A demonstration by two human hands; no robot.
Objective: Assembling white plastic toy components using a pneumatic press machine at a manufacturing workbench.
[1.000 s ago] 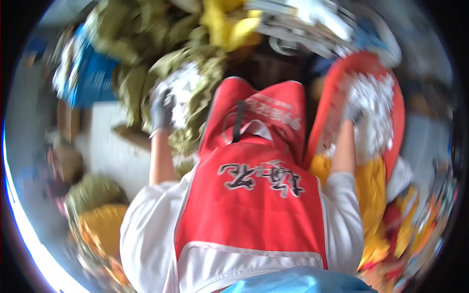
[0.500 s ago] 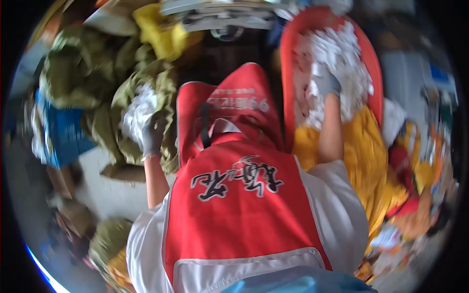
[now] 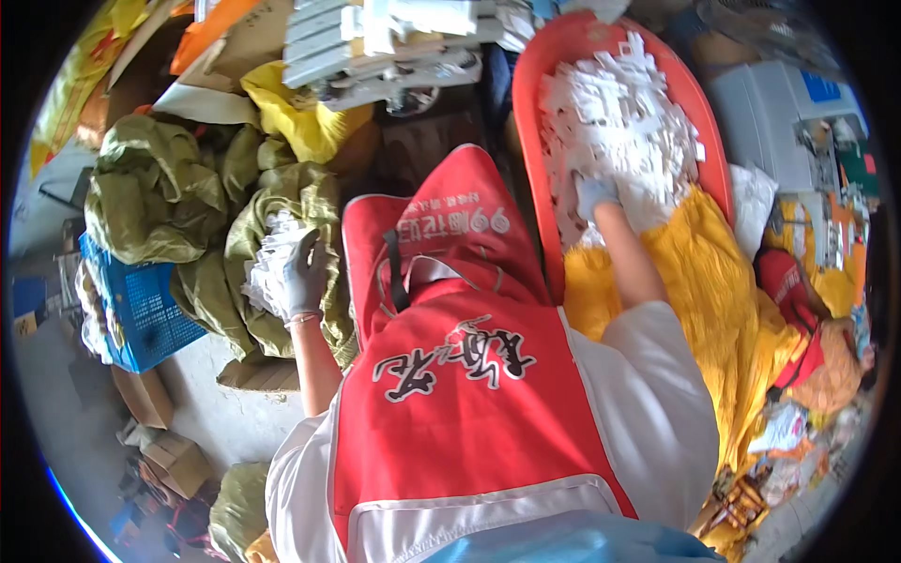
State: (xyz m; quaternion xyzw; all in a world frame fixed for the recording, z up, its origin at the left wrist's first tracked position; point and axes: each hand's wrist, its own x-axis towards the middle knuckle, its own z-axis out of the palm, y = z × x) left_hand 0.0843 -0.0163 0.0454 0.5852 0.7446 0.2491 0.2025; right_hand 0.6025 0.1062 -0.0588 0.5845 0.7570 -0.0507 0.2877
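My left hand (image 3: 302, 280), in a grey-white glove, rests at the mouth of an olive-green woven sack (image 3: 246, 255). Its fingers are apart, beside a small heap of thin white plastic pieces (image 3: 270, 265) in the sack. On the other side, my gloved right hand (image 3: 598, 195) reaches into a long red tub (image 3: 718, 155). Its fingers look bent down against a large pile of white plastic pieces (image 3: 624, 113), and what they hold is hidden. A yellow-orange woven sack (image 3: 690, 300) drapes over the tub's near end, under my right forearm.
A grey slatted stand (image 3: 324, 47) with white pieces on it is ahead. A yellow bag (image 3: 300, 117) and a blue plastic crate (image 3: 150, 310) lie to the left. Cardboard boxes (image 3: 175, 464) are on the floor. A grey bin (image 3: 765, 117) stands right of the tub.
My right hand has moved back toward me and slightly left over the pile in the tub. My left hand has stayed at the green sack. The view has shifted a little.
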